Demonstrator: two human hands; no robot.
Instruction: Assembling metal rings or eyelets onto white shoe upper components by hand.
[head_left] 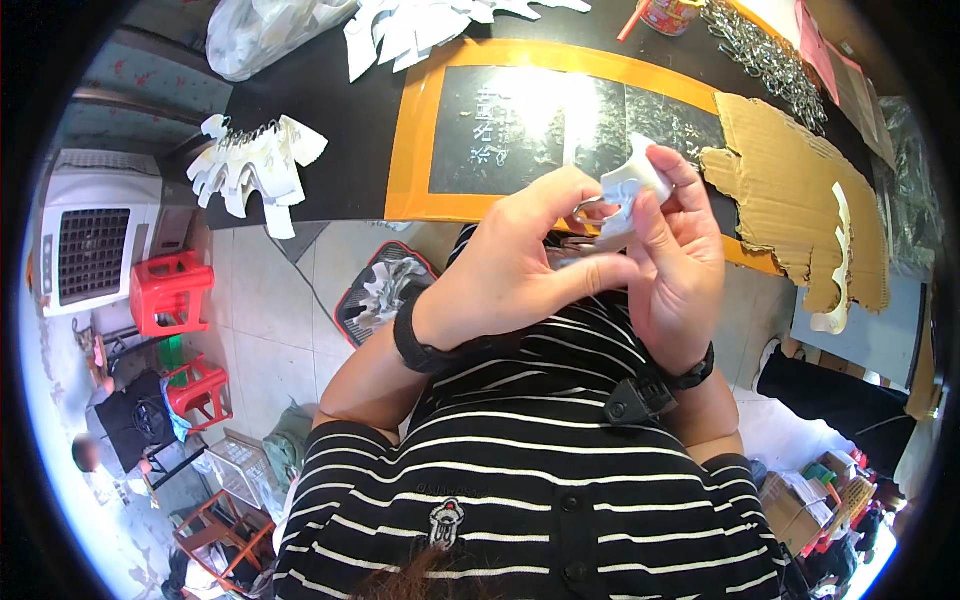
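White cut-out piece (622, 184) sat pinched between thumb and fingers of the right hand (678, 245); had that pinch loosened, it might have slipped or creased. Just left of this grip, the left hand (520, 245) angled inward, thumb stretched rightward, fingers curled beside a metal ring (580, 209), their hold on it unclear.

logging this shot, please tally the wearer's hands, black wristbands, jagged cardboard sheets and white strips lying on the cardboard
Left hand, right hand: 2
Black wristbands: 2
Jagged cardboard sheet: 1
White strip on the cardboard: 1
Total: 6
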